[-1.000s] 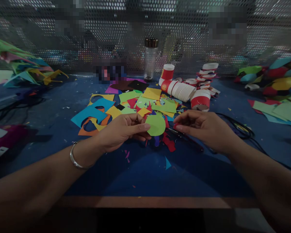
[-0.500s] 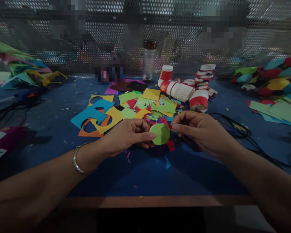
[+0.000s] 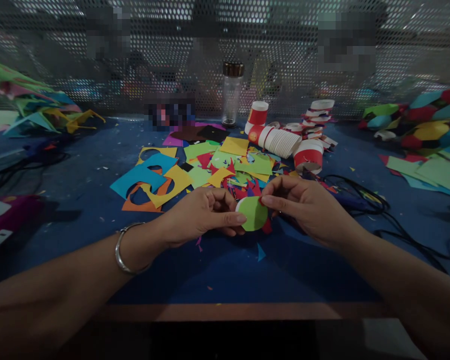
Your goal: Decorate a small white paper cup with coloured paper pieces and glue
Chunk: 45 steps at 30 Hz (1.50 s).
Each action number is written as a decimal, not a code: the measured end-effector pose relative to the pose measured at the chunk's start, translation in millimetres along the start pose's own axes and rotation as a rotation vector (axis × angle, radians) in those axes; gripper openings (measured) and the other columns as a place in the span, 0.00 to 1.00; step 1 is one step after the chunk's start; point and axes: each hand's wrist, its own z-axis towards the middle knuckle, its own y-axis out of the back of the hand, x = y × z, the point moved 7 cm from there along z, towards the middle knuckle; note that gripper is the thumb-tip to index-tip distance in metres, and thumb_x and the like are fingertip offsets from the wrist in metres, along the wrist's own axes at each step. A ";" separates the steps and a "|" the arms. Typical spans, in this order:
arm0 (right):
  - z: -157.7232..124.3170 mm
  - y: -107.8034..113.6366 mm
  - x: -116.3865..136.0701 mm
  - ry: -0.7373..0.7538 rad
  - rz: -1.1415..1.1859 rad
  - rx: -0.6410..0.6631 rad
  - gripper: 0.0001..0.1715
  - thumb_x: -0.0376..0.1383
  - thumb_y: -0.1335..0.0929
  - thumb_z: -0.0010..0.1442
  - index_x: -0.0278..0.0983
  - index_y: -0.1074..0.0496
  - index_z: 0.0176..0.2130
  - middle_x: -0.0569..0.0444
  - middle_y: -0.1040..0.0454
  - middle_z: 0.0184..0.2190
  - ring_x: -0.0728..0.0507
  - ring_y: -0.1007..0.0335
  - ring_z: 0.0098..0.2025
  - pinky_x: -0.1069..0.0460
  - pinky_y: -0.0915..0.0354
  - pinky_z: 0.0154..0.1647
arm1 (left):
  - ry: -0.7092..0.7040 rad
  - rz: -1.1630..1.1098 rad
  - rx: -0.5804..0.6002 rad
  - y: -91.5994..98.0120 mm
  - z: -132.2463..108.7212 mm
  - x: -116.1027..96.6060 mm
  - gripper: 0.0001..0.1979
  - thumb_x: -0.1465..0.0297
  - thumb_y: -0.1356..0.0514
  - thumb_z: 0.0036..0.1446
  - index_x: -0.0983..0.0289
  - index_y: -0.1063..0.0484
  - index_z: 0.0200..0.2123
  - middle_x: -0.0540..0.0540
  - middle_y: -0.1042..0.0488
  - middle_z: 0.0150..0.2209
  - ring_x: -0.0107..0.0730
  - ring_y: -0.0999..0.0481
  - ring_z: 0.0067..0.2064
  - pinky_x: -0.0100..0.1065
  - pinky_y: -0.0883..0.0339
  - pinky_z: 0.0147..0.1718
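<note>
My left hand [image 3: 204,214] is closed on a light green paper disc [image 3: 255,215], thumb on its face and fingers behind. A white edge shows along the disc's upper left side. At the disc's upper right edge, my right hand [image 3: 303,202] pinches a small red paper piece [image 3: 261,200] between thumb and forefinger. The red piece appears to meet the disc's rim, though the fingertips cover most of it. Just beyond both hands lies a heap of coloured paper scraps [image 3: 243,167], and a blue paper triangle [image 3: 261,253] rests nearer the table edge.
Sheets with round cut-outs [image 3: 144,175] lie left. Red-and-white paper cups [image 3: 273,140] and a clear bottle [image 3: 231,97] stand at the back before a perforated metal screen [image 3: 285,45]. A purple power strip [image 3: 11,220] is far left; black cables [image 3: 408,240] run right.
The green disc has shifted slightly right and down with my left hand. My right hand has moved a little left, bringing the red piece from beside the disc to its upper edge.
</note>
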 end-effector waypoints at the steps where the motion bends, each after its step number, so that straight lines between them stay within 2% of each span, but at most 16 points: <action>1: -0.2 0.0 0.6 0.004 -0.004 -0.005 0.21 0.45 0.19 0.46 0.36 0.26 0.31 0.59 0.29 0.27 0.50 0.34 0.28 0.52 0.34 0.31 | 0.001 -0.011 0.010 -1.1 -0.2 0.4 0.15 0.67 0.25 0.48 0.65 0.29 0.27 0.51 0.21 0.26 0.30 0.17 0.31 0.27 0.25 0.31; 11: -3.1 0.1 9.7 0.106 -0.180 -0.023 0.15 0.44 0.23 0.53 0.38 0.27 0.34 0.56 0.25 0.30 0.46 0.29 0.31 0.51 0.31 0.32 | 0.030 -0.059 0.011 -4.3 -2.6 2.3 0.15 0.70 0.25 0.49 0.65 0.30 0.27 0.51 0.20 0.26 0.31 0.16 0.31 0.26 0.24 0.32; 14: -2.8 7.6 14.5 0.158 -0.265 -0.080 0.14 0.45 0.25 0.56 0.39 0.26 0.37 0.54 0.22 0.33 0.46 0.28 0.31 0.51 0.31 0.32 | 0.000 -0.069 -0.040 3.9 -1.6 -3.4 0.15 0.70 0.25 0.48 0.65 0.30 0.27 0.52 0.20 0.26 0.30 0.16 0.31 0.25 0.24 0.32; 17: -2.6 15.7 18.6 0.214 -0.396 -0.122 0.12 0.44 0.27 0.59 0.39 0.26 0.37 0.53 0.22 0.32 0.46 0.29 0.30 0.50 0.31 0.31 | -0.062 -0.105 -0.139 18.8 0.2 -12.1 0.17 0.70 0.24 0.46 0.65 0.31 0.28 0.50 0.20 0.26 0.31 0.16 0.32 0.25 0.24 0.31; 19: -2.3 16.1 16.9 0.223 -0.488 -0.076 0.09 0.42 0.28 0.60 0.39 0.26 0.35 0.54 0.23 0.30 0.46 0.29 0.30 0.51 0.32 0.32 | -0.105 -0.124 -0.212 28.9 0.6 -17.1 0.17 0.71 0.24 0.46 0.65 0.32 0.28 0.48 0.21 0.25 0.32 0.16 0.31 0.25 0.25 0.30; 21: -2.3 10.8 11.1 0.206 -0.588 0.037 0.07 0.41 0.30 0.60 0.39 0.26 0.34 0.55 0.25 0.28 0.47 0.30 0.29 0.51 0.33 0.31 | -0.133 -0.123 -0.255 35.1 0.4 -20.4 0.16 0.72 0.26 0.48 0.65 0.32 0.28 0.49 0.21 0.25 0.31 0.16 0.32 0.25 0.25 0.30; 25: -4.8 -0.5 2.1 0.197 -0.743 0.204 0.06 0.37 0.32 0.62 0.38 0.26 0.36 0.54 0.24 0.31 0.47 0.30 0.28 0.52 0.34 0.29 | -0.149 -0.099 -0.264 36.7 -0.5 -22.0 0.13 0.73 0.28 0.51 0.65 0.32 0.28 0.51 0.20 0.26 0.31 0.16 0.31 0.24 0.26 0.30; 30: -8.1 -5.9 1.2 0.233 -0.833 0.290 0.05 0.36 0.33 0.63 0.37 0.26 0.37 0.53 0.24 0.32 0.46 0.28 0.30 0.51 0.34 0.32 | -0.158 -0.096 -0.246 35.7 -0.9 -22.1 0.15 0.72 0.27 0.50 0.65 0.32 0.28 0.51 0.20 0.25 0.30 0.16 0.31 0.24 0.26 0.29; 37: -15.0 -8.9 -1.3 0.323 -0.928 0.426 0.08 0.38 0.32 0.66 0.36 0.24 0.41 0.49 0.23 0.39 0.42 0.28 0.42 0.47 0.35 0.47 | -0.130 -0.114 -0.225 36.0 0.8 -18.9 0.15 0.72 0.27 0.50 0.64 0.32 0.29 0.49 0.21 0.25 0.31 0.16 0.32 0.25 0.25 0.30; 45: -16.2 -12.1 -2.3 0.299 -0.927 0.472 0.07 0.36 0.33 0.66 0.37 0.26 0.38 0.50 0.24 0.38 0.43 0.29 0.40 0.49 0.36 0.43 | -0.138 -0.094 -0.206 34.8 0.5 -17.4 0.15 0.71 0.27 0.50 0.65 0.32 0.29 0.51 0.20 0.26 0.31 0.16 0.32 0.25 0.25 0.31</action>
